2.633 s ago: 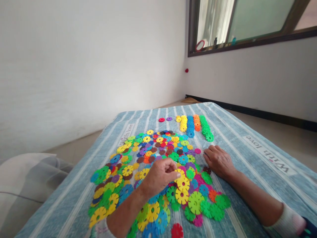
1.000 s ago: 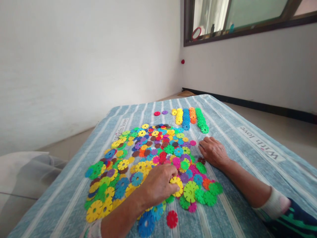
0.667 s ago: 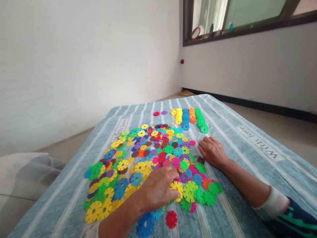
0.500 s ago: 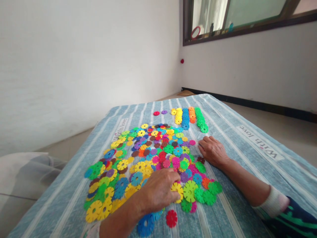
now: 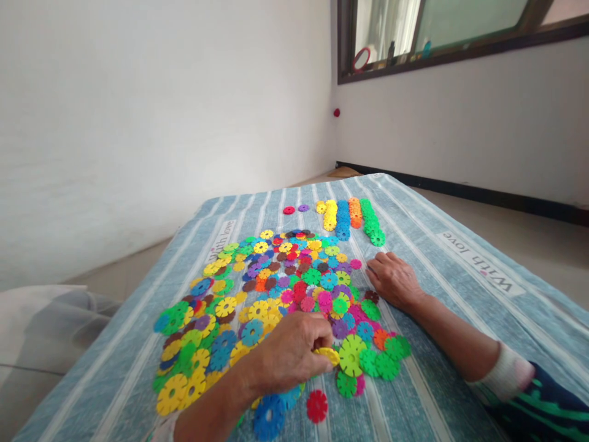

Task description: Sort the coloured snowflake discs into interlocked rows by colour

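**on the striped mattress point(image 5: 453, 319), our left hand point(image 5: 292, 353) pinches a yellow disc point(image 5: 327, 356)**

at the near edge of the heap of plastic snap discs point(image 5: 257, 307), our fingers and thumb close on the yellow disc, which is tilted and lies just beside a lime-green disc point(image 5: 351, 355). our right hand point(image 5: 393, 279) rests open on the cover, gripping nothing, with a small pink disc point(image 5: 355, 264) near its fingertips. beyond the heap lie four sorted lines: a yellow row point(image 5: 329, 215), a blue row point(image 5: 342, 220), an orange row point(image 5: 354, 212) and a green row point(image 5: 372, 222). a red disc point(image 5: 288, 210) and a purple disc point(image 5: 302, 207) lie apart, left of them.
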The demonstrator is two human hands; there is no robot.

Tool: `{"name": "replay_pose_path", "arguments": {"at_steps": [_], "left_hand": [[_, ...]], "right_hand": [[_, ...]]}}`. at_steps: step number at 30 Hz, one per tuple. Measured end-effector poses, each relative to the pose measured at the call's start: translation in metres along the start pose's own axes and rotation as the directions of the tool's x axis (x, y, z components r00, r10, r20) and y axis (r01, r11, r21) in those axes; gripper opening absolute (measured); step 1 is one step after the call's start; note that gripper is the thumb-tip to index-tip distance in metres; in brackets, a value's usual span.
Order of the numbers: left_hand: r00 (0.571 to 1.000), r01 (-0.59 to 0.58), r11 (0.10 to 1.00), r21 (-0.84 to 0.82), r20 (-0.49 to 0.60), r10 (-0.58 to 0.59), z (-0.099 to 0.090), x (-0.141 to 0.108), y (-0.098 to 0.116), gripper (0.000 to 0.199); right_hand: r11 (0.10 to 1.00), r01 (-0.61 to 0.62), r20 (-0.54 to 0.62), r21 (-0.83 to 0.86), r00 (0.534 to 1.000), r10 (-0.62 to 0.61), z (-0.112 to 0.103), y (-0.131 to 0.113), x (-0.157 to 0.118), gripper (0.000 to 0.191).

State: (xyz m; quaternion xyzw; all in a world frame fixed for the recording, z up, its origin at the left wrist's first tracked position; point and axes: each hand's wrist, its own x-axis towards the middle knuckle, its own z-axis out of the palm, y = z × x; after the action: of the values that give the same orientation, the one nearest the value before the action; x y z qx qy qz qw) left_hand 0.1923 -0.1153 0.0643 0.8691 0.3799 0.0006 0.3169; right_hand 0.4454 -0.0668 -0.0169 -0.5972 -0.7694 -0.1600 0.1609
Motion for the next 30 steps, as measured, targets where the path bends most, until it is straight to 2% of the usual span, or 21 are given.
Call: {"name": "replay_pose_path", "arguments": {"at_steps": [3,11,14,22,30], "left_hand": [[0.999,-0.031,0.998,0.051,-0.003,0.031,0.000,0.000,0.000,0.017],[0.985,-0.165,0.970,0.179,0.072,0.154,0.007,-0.001,-0.002,0.015],[0.980,-0.192,0.970,0.147,0.088,0.180,0.004,-0.001,-0.003,0.012],[0.982,-0.154,0.987,-0.036,0.104,0.157,-0.004,-0.002,0.001,0.012],[0.985,-0.161,0.986,-0.032,0.059,0.162,-0.015,-0.004,-0.005,0.008]], "right_hand": [[1.000,-0.001,0.004,0.002,1.000,0.001,0.000,0.000,0.000,0.027],[1.000,-0.014,0.027,-0.016,1.000,0.014,0.001,0.001,0.000,0.029],[1.000,-0.015,0.035,-0.015,0.999,0.015,0.000,0.000,0.000,0.028],[1.000,-0.011,0.029,-0.004,1.000,0.011,-0.002,0.000,0.001,0.027],[1.000,-0.015,0.040,-0.007,0.999,0.015,-0.001,0.001,0.001,0.030]]}}
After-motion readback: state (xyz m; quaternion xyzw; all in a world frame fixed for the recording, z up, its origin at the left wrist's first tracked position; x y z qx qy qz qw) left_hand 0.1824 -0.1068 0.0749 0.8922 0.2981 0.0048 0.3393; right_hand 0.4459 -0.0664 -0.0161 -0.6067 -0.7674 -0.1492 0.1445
